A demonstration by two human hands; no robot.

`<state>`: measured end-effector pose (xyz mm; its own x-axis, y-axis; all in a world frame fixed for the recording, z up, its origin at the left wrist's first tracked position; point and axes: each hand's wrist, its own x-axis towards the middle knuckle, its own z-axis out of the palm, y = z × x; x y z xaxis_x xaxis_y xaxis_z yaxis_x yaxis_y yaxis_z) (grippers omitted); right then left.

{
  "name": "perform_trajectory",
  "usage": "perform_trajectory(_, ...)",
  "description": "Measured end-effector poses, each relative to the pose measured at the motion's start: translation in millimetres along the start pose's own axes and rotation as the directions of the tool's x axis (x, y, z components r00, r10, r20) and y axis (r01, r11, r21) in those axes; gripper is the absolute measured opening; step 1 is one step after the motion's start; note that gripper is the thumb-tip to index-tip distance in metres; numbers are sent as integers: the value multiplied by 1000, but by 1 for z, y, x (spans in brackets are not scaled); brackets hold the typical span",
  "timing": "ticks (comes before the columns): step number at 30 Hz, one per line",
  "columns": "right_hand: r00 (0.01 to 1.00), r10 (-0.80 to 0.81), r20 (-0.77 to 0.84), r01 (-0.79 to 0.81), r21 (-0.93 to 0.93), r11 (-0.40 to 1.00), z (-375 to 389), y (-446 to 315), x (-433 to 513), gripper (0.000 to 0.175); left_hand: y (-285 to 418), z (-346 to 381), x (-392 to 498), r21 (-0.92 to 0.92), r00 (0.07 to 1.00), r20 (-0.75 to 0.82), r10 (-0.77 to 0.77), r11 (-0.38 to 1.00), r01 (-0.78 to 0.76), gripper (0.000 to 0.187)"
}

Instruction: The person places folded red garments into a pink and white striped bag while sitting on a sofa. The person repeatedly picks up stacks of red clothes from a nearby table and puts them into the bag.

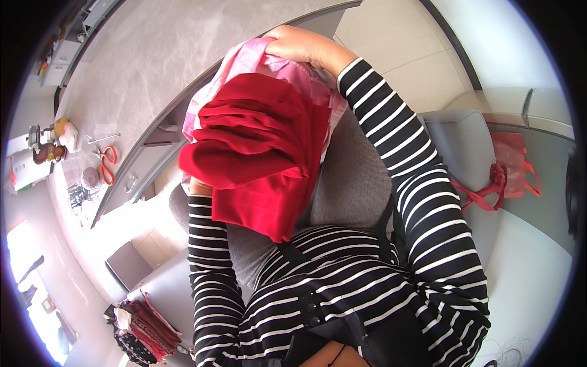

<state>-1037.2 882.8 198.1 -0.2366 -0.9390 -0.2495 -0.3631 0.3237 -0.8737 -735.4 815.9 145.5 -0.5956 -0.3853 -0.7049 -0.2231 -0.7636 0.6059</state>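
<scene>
Bunched red fabric [257,137] lies folded in the middle of the view, above my lap, with pink and white fabric [293,69] beneath and around it. My right hand [305,46] grips the top edge of the pink fabric, its fingertips hidden in the folds. Of my left hand [200,187], only a part near the wrist shows; the rest is covered by the red fabric at its left side, so its grip cannot be seen. Grey upholstery [357,169] is visible below the fabrics.
A grey table [151,50] curves along the upper left. Orange-handled scissors [107,166] and tweezers [104,138] lie near its edge. Folded fabrics [144,328] are piled at lower left. A grey chair [461,147] and a red translucent bag [508,160] are at right.
</scene>
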Motion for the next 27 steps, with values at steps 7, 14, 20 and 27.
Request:
perform_trajectory(7, 991, -33, 127, 31, 18, 999, -2, -29, -20, 25, -9, 8, 29, 49, 1000, -20, -5, 999, 6, 10)
perform_trajectory(14, 996, -63, 67, 43, 268, 963, 0, -21, -35, 31, -25, 2, 39, 109, 994, -106, -30, 993, 41, 12)
perform_trajectory(20, 999, 5, 38, -20, 404, 915, 4, 24, -53, 57, -39, -17, 56, -17, 996, 41, -83, 996, 84, 29)
perform_trajectory(27, 899, 361, -249, -196, 509, 838, 29, 96, -80, 87, -51, -34, 71, -29, 994, 61, -89, 995, 91, 33)
